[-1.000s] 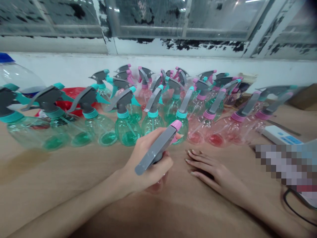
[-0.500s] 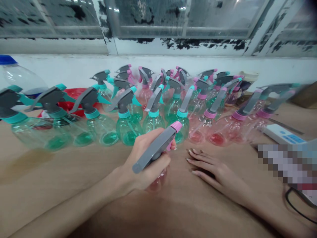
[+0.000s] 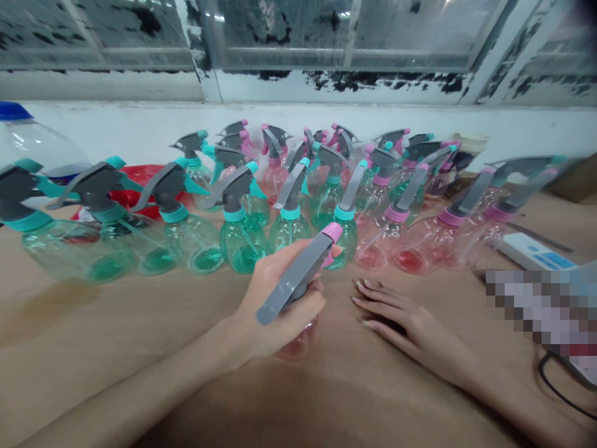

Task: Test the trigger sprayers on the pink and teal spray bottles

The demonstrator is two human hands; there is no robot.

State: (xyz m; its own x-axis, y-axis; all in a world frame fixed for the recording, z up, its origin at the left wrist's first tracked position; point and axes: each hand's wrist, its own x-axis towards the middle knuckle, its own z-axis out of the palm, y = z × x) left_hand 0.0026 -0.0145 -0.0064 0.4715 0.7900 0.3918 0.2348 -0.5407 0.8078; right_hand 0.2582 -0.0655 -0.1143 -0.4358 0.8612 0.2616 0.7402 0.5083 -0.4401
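My left hand (image 3: 275, 298) is wrapped round the neck of a spray bottle (image 3: 298, 274) with a grey head, a pink nozzle and a clear pink body. Its fingers curl around the trigger side, and most of the bottle is hidden beneath the hand. To the right, my right hand (image 3: 405, 317) lies on the wooden table (image 3: 158, 367) with its fingers stretched out, holding nothing. Just beyond both hands stands a row of similar sprayers, among them a green spray bottle (image 3: 242, 242) with a turquoise collar and a pink spray bottle (image 3: 373, 242).
Several more sprayers crowd behind the front row. A large clear jug (image 3: 41, 146) with a blue cap stands far left, near a red item (image 3: 135, 177). At right lie a white device (image 3: 536, 252), a blurred-out object (image 3: 541, 311) and a black cable (image 3: 555, 389).
The sprayer head in my left hand has tilted and shifted slightly, its rear end moving a little right. My right hand stays in place.
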